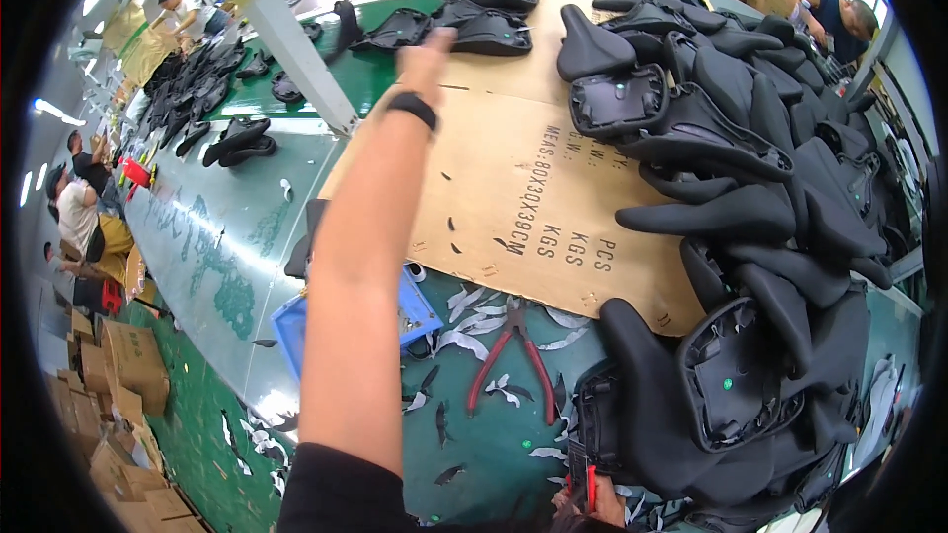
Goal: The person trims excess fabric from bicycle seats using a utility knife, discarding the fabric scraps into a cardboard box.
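My left arm stretches far across the bench. My left hand, with a black wristband, is beside black bicycle saddles at the far end of a cardboard sheet. Motion smears its fingers, and whether it touches a saddle cannot be told. Low in the view, my right hand is closed around a red-handled tool, its kind partly hidden. Just beyond it lies an upturned saddle showing its hollow underside. Red-handled pincers rest on the bench between my arms.
A large heap of black saddles fills the right side. A blue tray sits partly behind my left forearm. Dark and pale trimmings litter the green bench. A white metal post rises at the far left. Other people work farther off.
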The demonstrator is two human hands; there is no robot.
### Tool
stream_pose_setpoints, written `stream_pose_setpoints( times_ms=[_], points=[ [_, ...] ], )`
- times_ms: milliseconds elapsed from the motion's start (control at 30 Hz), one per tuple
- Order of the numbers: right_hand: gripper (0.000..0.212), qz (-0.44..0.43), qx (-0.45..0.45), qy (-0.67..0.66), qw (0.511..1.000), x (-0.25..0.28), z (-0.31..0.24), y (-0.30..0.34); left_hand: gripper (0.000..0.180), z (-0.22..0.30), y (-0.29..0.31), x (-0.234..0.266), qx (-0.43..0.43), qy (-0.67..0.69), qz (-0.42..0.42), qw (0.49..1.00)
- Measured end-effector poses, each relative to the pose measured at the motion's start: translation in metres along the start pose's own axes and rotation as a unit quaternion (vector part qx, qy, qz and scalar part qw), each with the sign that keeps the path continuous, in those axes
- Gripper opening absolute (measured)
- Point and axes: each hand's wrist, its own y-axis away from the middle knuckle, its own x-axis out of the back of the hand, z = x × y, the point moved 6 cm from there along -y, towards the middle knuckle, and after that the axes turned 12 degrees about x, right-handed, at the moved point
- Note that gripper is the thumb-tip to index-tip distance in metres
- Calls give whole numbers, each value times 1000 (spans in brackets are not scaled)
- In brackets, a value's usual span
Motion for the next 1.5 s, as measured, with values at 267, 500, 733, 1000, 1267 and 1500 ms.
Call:
stream_pose_setpoints(
  times_ms=[267,500,733,1000,1267,1500],
  points=[
    [35,47,2,-49,998,-10,20,13,47,-18,163,-174,148,20,-260,954],
    [46,-2,26,-45,999,8,-11,-4,36,51,170,-79,-94,-53,-170,980],
    [47,124,179,-307,926,23,-21,19,33,153,337,92,-257,-123,-377,882],
    [46,185,225,-109,950,46,-7,41,30,2,464,91,-167,-138,-668,712],
    [35,94,155,56,982,36,-9,54,58,-30,528,138,-350,-295,-394,797],
    [51,29,251,170,952,22,-53,47,50,-76,539,174,-290,-355,-368,809]
  ],
)
